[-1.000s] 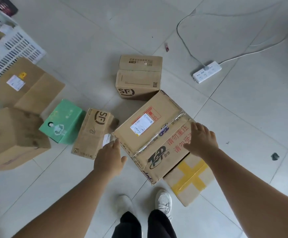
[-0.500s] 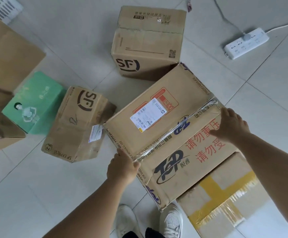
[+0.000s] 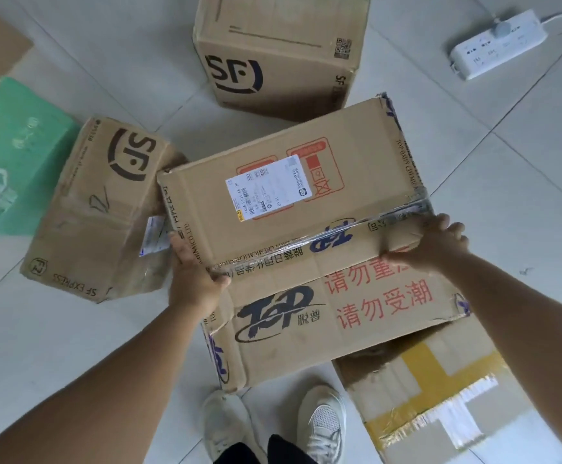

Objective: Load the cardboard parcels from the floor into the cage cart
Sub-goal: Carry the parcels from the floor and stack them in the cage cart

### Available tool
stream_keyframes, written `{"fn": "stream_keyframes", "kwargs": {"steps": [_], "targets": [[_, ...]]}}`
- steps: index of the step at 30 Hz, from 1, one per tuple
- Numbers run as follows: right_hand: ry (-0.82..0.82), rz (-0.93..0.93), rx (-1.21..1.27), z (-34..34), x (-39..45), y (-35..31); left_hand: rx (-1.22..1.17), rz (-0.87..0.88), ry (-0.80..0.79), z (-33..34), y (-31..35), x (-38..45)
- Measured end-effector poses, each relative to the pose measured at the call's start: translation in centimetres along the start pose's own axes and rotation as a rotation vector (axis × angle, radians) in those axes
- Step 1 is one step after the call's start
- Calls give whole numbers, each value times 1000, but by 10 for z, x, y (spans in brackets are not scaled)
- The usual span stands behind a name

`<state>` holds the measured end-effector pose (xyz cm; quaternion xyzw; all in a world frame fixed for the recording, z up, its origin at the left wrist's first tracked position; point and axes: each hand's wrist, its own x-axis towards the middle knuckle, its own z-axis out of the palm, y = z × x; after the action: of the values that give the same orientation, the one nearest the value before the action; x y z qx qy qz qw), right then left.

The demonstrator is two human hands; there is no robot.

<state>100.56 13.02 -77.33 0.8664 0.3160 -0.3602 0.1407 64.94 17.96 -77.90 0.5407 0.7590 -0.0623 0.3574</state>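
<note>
Looking down, my white sneakers [image 3: 273,426] are planted on the tiled floor [image 3: 72,346], toes just under the near edge of the big TOP parcel [image 3: 306,256]. To my right, a parcel crossed with yellow tape [image 3: 440,390] lies on the floor, partly tucked beneath the big one. My left hand [image 3: 194,272] is clamped on the big parcel's left edge, thumb over the top by the clear tape seam. My right hand [image 3: 430,244] grips the right edge at that same seam, fingers curled over the side. A white shipping label [image 3: 269,187] sits on the top face. Just left, a dented SF parcel [image 3: 95,212] touches its corner, with a green box [image 3: 15,155] beyond that. Farther out stands a larger SF parcel [image 3: 279,48], and a white power strip [image 3: 499,43] far right.
</note>
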Motion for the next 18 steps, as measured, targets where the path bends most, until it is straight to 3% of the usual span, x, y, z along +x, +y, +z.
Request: {"fn": "stream_keyframes", "kwargs": {"steps": [5, 12, 18], "targets": [[-15, -88, 341, 9, -2, -1, -264, -149, 50, 0, 1, -2], [46, -127, 408, -5, -31, 5, -320, -159, 74, -20, 5, -28], [99, -154, 422, -69, -90, 4, -426, -99, 108, -81, 32, -86]]}}
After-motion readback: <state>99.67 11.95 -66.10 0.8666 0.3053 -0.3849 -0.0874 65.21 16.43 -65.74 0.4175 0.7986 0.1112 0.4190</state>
